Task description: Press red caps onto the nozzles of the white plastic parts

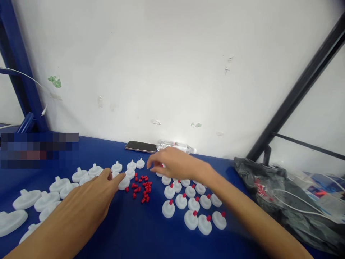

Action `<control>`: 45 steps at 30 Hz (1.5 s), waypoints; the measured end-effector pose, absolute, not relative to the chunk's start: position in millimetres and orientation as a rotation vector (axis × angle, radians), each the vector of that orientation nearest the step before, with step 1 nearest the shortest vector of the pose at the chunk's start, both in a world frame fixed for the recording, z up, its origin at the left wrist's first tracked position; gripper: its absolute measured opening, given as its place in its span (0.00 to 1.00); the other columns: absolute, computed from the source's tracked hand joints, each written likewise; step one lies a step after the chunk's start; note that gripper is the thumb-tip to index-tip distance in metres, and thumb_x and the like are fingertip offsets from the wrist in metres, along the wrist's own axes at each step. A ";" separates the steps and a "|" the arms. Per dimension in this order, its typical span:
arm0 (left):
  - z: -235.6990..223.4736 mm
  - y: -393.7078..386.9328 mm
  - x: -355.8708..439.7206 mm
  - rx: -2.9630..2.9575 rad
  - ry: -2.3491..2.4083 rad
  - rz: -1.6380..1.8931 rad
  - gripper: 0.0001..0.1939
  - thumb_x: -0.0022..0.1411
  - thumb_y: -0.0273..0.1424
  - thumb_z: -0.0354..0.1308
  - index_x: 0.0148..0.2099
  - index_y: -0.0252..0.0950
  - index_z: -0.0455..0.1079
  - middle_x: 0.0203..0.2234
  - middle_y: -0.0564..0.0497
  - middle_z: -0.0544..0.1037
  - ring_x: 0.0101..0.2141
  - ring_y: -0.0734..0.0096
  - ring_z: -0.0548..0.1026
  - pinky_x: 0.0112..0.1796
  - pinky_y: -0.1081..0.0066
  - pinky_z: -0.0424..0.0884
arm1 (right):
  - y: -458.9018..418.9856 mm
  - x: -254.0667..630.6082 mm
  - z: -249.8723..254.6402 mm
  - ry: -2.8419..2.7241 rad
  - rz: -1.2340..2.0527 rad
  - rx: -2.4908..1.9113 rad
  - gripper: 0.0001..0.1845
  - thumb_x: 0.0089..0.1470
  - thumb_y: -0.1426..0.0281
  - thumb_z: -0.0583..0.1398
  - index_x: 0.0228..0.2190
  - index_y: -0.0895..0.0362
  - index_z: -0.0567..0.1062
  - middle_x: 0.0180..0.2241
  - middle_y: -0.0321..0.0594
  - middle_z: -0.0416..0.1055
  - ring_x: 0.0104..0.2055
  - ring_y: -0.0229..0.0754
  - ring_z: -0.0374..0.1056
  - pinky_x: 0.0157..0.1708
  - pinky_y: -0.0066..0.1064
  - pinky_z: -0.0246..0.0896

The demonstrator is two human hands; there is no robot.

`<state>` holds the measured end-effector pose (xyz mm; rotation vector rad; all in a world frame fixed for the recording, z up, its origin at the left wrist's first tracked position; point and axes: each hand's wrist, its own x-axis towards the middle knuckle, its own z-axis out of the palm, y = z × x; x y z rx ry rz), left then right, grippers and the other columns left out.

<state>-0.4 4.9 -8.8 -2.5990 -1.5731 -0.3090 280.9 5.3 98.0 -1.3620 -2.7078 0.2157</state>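
Observation:
My left hand [101, 190] reaches in from the lower left over white round caps with short spouts. Its thumb and forefinger are apart, with the thumb tip beside a white cap [124, 182]; I see nothing gripped. Above the small red tips [147, 187], scattered loose in the middle, hovers my right hand [169, 162]. Its fingers are bent with a gap between them, and no object shows there. Under and right of this hand stand several white caps with red tips on their spouts [194, 204]; the forearm hides some. Bare-spout white caps [58, 184] spread along the left.
A phone [140, 146] and a clear plastic bottle [176, 145] lie on the blue table [121, 230] against the white wall. A dark plastic bag [248, 176] with red pieces and a white cable are at right. Metal posts rise on both sides.

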 end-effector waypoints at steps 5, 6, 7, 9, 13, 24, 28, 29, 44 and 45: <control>14.5 -6.7 15.0 -2.540 -1.651 -0.052 0.28 0.80 0.21 0.43 0.60 0.38 0.85 0.50 0.36 0.85 0.41 0.43 0.91 0.37 0.54 0.82 | -14.9 246.9 77.4 -3.059 -0.278 -1.311 0.08 0.73 0.80 0.66 0.46 0.60 0.86 0.38 0.46 0.88 0.42 0.51 0.82 0.45 0.40 0.63; 17.9 -9.3 17.1 -2.551 -1.651 -0.037 0.25 0.82 0.24 0.44 0.59 0.38 0.84 0.51 0.37 0.85 0.42 0.44 0.91 0.39 0.55 0.83 | -15.3 245.7 75.4 -3.076 -0.306 -1.302 0.08 0.74 0.81 0.65 0.47 0.60 0.86 0.37 0.45 0.87 0.41 0.49 0.81 0.44 0.40 0.63; 20.6 -11.7 18.7 -2.566 -1.650 -0.024 0.23 0.83 0.26 0.46 0.58 0.38 0.84 0.52 0.37 0.85 0.44 0.46 0.91 0.40 0.56 0.83 | -14.7 245.6 74.0 -3.078 -0.311 -1.291 0.09 0.74 0.81 0.65 0.48 0.60 0.85 0.37 0.44 0.87 0.40 0.48 0.81 0.43 0.39 0.62; 24.0 -15.6 20.8 -2.593 -1.645 0.004 0.22 0.83 0.25 0.47 0.58 0.39 0.83 0.55 0.38 0.84 0.48 0.47 0.91 0.45 0.56 0.84 | -11.9 247.6 72.2 -3.066 -0.294 -1.283 0.08 0.74 0.81 0.65 0.47 0.59 0.85 0.37 0.43 0.87 0.39 0.47 0.80 0.42 0.39 0.60; 29.0 -20.0 23.7 -2.588 -1.648 0.038 0.24 0.83 0.24 0.44 0.61 0.39 0.82 0.57 0.37 0.83 0.53 0.43 0.89 0.47 0.52 0.82 | -6.3 251.5 71.9 -3.070 -0.222 -1.325 0.10 0.75 0.80 0.64 0.43 0.59 0.86 0.41 0.45 0.89 0.39 0.47 0.81 0.39 0.40 0.57; 29.7 -25.2 23.8 -2.603 -1.688 -0.025 0.20 0.80 0.28 0.44 0.55 0.40 0.78 0.45 0.39 0.86 0.46 0.40 0.89 0.43 0.52 0.73 | -0.9 249.8 70.4 -2.971 0.678 -1.036 0.05 0.72 0.66 0.77 0.46 0.53 0.89 0.40 0.33 0.89 0.42 0.41 0.81 0.39 0.31 0.63; 21.6 -25.5 22.9 -2.686 -1.685 -0.073 0.14 0.76 0.28 0.51 0.50 0.43 0.79 0.43 0.43 0.88 0.45 0.44 0.90 0.43 0.54 0.74 | 2.6 245.0 58.4 -3.006 0.729 -0.990 0.03 0.73 0.74 0.73 0.43 0.54 0.89 0.43 0.33 0.90 0.46 0.41 0.83 0.42 0.30 0.65; 19.9 -25.7 22.7 -2.701 -1.686 -0.083 0.14 0.75 0.28 0.52 0.50 0.43 0.80 0.44 0.42 0.88 0.44 0.44 0.90 0.43 0.54 0.74 | 2.8 244.3 57.2 -3.008 0.722 -0.987 0.06 0.74 0.76 0.72 0.42 0.54 0.89 0.45 0.34 0.90 0.47 0.41 0.83 0.43 0.30 0.65; 7.9 -26.7 14.9 -2.990 -1.650 -0.242 0.09 0.62 0.33 0.69 0.45 0.46 0.85 0.47 0.48 0.91 0.47 0.50 0.90 0.49 0.56 0.80 | -1.9 264.9 83.8 -2.542 1.022 -0.944 0.04 0.74 0.70 0.73 0.45 0.53 0.83 0.38 0.35 0.89 0.45 0.43 0.87 0.46 0.31 0.76; 7.4 -27.7 15.8 -2.975 -1.638 -0.286 0.08 0.63 0.33 0.66 0.44 0.45 0.84 0.45 0.48 0.91 0.45 0.50 0.90 0.48 0.56 0.80 | -4.3 263.1 84.0 -2.547 1.047 -0.948 0.04 0.73 0.71 0.72 0.44 0.53 0.83 0.37 0.34 0.88 0.45 0.43 0.87 0.46 0.31 0.76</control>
